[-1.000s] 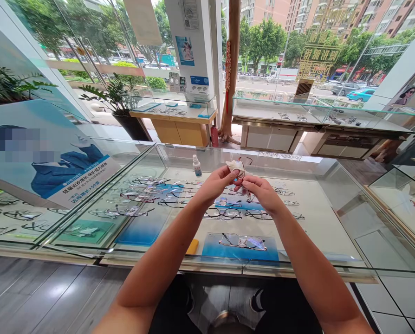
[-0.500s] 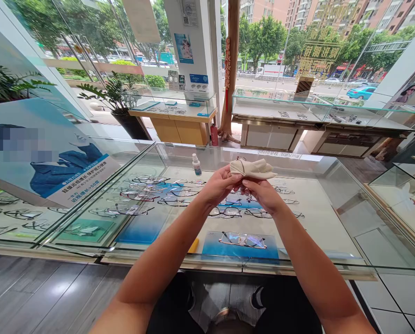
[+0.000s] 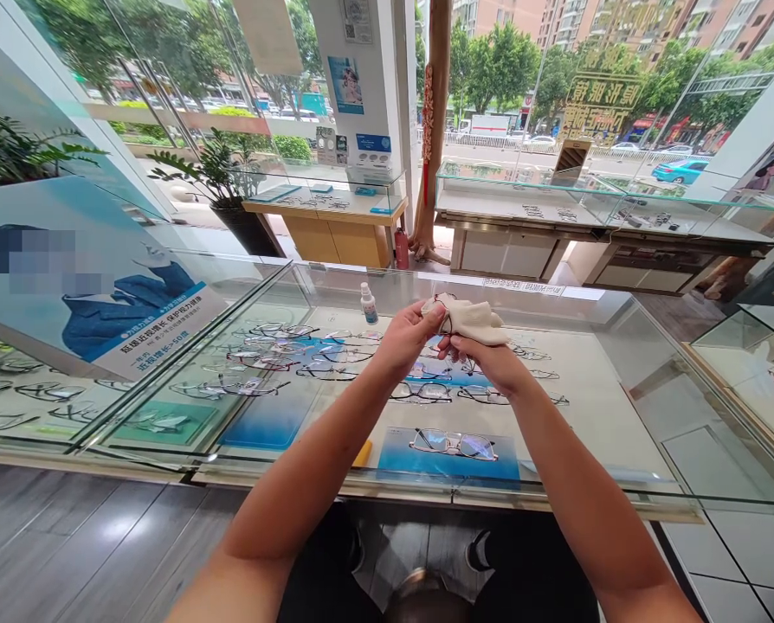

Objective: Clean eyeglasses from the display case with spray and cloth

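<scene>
Item, left hand (image 3: 408,337): fingers drawn together, thumb pressing down on the near end of a cream-white, soft, folded cloth (image 3: 481,323) and against a pair of eyeglasses with a thin dark-red frame (image 3: 446,317). I judge the pinch firm enough to pin the cloth against the frame and stop it swinging.

Item, right hand (image 3: 496,362): fingers bent, close to the left fingertips, under the cloth, whose loose end lies along the thumb side. Whether these fingers grip part of the frame I cannot tell; the hand seems placed as a support from below.

Item, the eyeglasses: raised above the glass-topped display counter (image 3: 595,415), between my two hands, partly hidden by cloth and fingers. Holding them up probably gives my fingers room on both sides.

Item, small white spray bottle with a printed label (image 3: 369,305): upright, beyond the left hand, apparently placed within easy reach yet out of the forearms' way.

Item, metal-framed spectacles with clear lenses (image 3: 453,444): on a blue display card (image 3: 403,465), nearer to me than the rows of other spectacles, presumably set apart for show.
</scene>
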The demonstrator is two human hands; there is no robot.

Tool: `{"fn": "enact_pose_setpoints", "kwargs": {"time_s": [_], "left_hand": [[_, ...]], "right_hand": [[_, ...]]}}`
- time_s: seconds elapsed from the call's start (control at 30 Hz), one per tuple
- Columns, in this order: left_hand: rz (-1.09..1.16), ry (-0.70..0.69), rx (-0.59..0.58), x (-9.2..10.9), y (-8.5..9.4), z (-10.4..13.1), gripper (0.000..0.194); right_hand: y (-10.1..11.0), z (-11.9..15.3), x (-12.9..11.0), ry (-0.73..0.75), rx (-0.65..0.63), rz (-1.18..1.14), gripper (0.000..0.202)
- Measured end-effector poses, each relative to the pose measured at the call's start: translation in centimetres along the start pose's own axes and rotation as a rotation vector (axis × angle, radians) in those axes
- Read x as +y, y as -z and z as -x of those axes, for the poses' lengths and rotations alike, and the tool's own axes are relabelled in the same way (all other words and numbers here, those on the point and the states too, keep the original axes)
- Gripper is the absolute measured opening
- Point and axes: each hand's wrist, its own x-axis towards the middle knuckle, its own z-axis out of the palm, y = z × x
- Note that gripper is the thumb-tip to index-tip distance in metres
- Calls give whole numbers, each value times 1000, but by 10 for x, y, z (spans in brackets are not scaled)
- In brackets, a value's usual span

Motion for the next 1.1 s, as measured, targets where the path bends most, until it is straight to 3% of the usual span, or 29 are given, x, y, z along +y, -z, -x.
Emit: {"fn": "enact_pose_setpoints", "kwargs": {"time_s": [0.5,0.67,0.9,1.1], "left_hand": [[55,73,-23,4,8,-1,57],[79,53,17,5,5,0,52],[96,57,-62,7,-2,1,53],[7,-11,9,-2,-4,0,52]], "right_hand": [[-7,3,-8,11,-4,27,28],[-8,2,-8,20,52,52,29],[-4,-2,4,30,160,-75,34],[-4,-1,4,30,84,-26,32]]}}
